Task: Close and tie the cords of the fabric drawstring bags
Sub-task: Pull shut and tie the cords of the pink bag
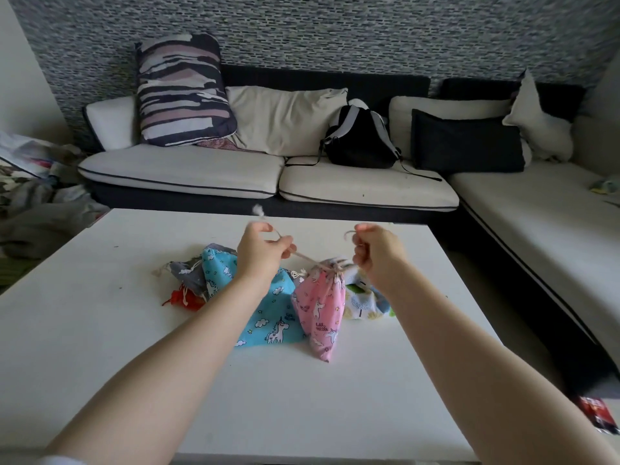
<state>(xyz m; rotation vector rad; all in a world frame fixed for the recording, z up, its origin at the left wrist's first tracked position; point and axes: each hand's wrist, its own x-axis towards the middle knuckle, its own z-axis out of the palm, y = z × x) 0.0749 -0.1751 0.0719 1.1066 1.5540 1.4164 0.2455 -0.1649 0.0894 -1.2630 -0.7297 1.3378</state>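
Head view, recorded from my remote station: both arms reach forward over a white table; the left hand is curled into a fist around a pale cord, which runs taut from its fingers down to the gathered neck of a pink unicorn bag; a frayed cord end shows above that fist, blurred. The right hand is likewise curled tight, gripping the other cord end, a short loop of which curls out by its thumb side; I cannot tell how the cord passes through the fingers. The two fists sit apart, level with each other, the bag's neck between and just below them.

The pink unicorn bag stands on the table with its mouth cinched shut and its body tapering down to a corner nearest me — whether a knot is formed at the neck I cannot tell. Touching it on the left lies a blue unicorn bag, flat, partly covered by the left forearm; behind that, a grey bag with its cord showing, and a small red bag at the pile's left edge. To the right of the pink one, partly hidden by the right wrist, lies a white patterned bag.

Beyond the table stands a sofa carrying a striped cushion and a black backpack.
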